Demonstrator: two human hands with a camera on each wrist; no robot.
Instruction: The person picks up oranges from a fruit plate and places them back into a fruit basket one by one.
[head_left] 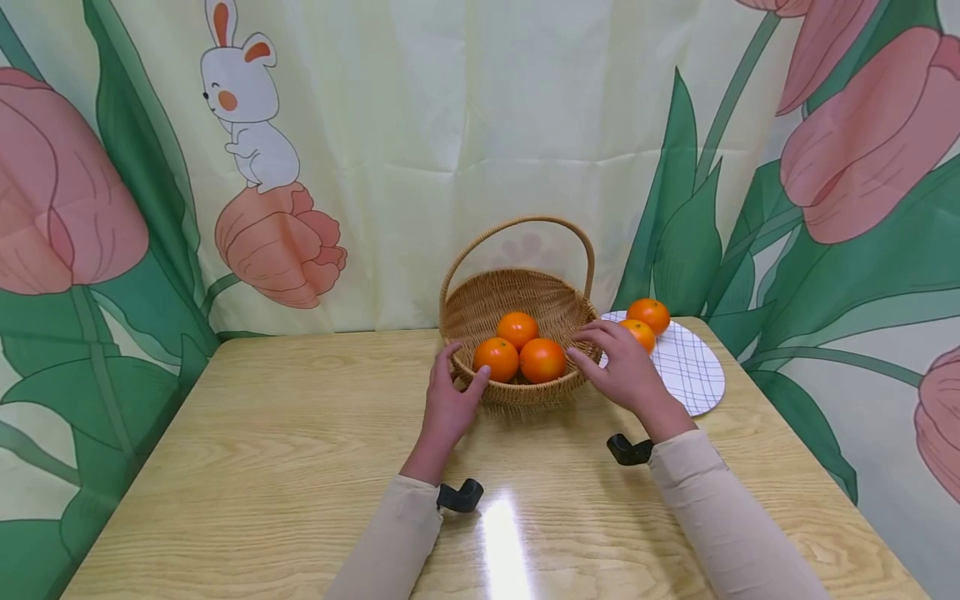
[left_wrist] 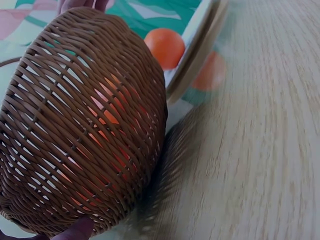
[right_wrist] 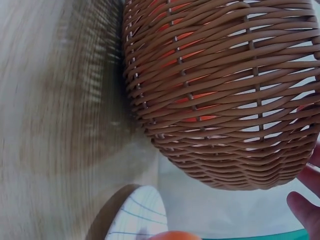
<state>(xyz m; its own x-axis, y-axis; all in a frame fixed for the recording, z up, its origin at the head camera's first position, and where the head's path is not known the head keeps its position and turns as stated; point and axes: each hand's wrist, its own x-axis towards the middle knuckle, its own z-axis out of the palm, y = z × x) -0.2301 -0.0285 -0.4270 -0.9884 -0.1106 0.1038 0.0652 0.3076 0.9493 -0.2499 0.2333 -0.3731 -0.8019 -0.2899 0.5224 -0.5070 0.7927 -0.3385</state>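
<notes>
A brown wicker basket [head_left: 517,392] with a tall arched handle [head_left: 551,219] stands at the back middle of the table. Three oranges [head_left: 543,360] sit together inside it. My left hand [head_left: 450,408] holds the basket's front left rim, thumb toward the front and fingers at the left side. In the left wrist view its thumb [left_wrist: 77,230] lies against the weave. Over the right rim is my right hand [head_left: 621,367], its thumb and fingers spread apart and nothing between them. The right wrist view shows these spread fingers [right_wrist: 302,207] beside the basket rim.
To the right of the basket, a white plate [head_left: 693,371] with blue grid lines bears two more oranges [head_left: 649,315], partly behind my right hand. A printed curtain [head_left: 375,167] hangs along the table's back edge. Wooden table top [head_left: 300,433] extends left and forward.
</notes>
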